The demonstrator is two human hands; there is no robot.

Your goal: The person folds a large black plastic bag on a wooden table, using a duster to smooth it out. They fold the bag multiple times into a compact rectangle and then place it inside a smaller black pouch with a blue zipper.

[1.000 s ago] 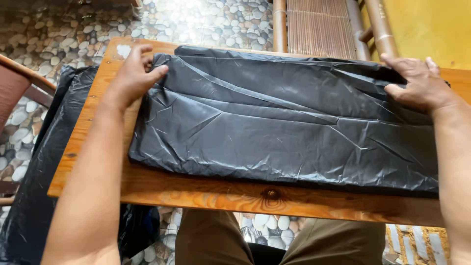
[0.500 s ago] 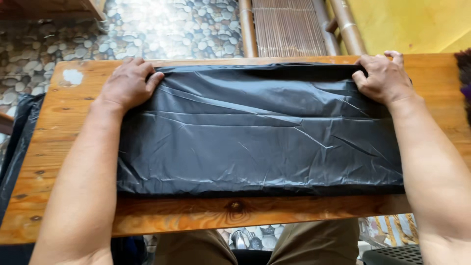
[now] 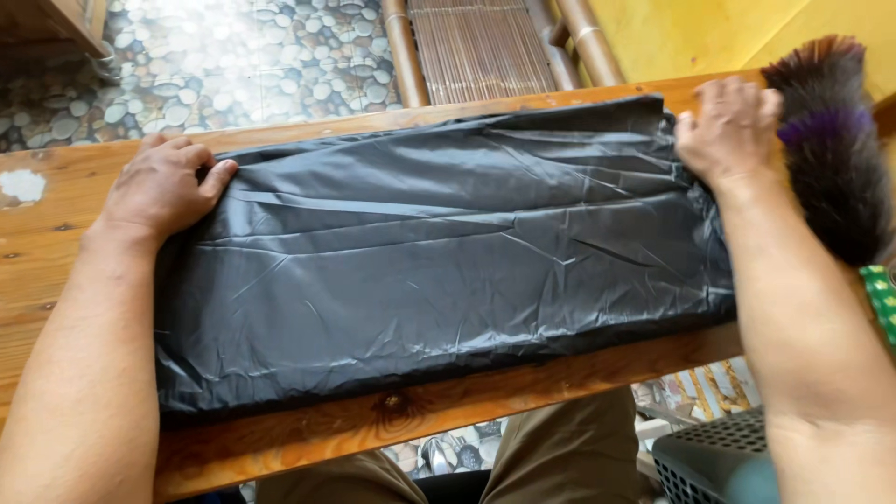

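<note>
Black plastic bag (image 3: 448, 280) lies flat across the wooden surface (image 3: 56, 243), folded into a long band that runs nearly the full width of the boards. Its skin is creased and glossy, with a long ridge running lengthwise through the middle. The near edge sits just inside the front lip of the surface.

Left hand (image 3: 163, 187) rests palm down on the far left corner of the bag, fingers loosely curled, thumb laid out along the plastic. It presses rather than grips; nothing is closed in it.

Right hand (image 3: 728, 126) is at the far right corner, knuckles up, fingers bent over the bunched edge of the bag. Whether it actually pinches the plastic or only bears on it, I cannot tell from here.

Just beside the right hand, a dark feather duster (image 3: 831, 149) with a purple band lies at the right end of the surface.

A pale patch (image 3: 21, 185) marks the wood at the far left. Pebble floor (image 3: 215, 65) beyond the surface, and a bamboo chair (image 3: 485, 47) against it. A dark slotted basket (image 3: 714, 462) sits low by the person's right knee.
</note>
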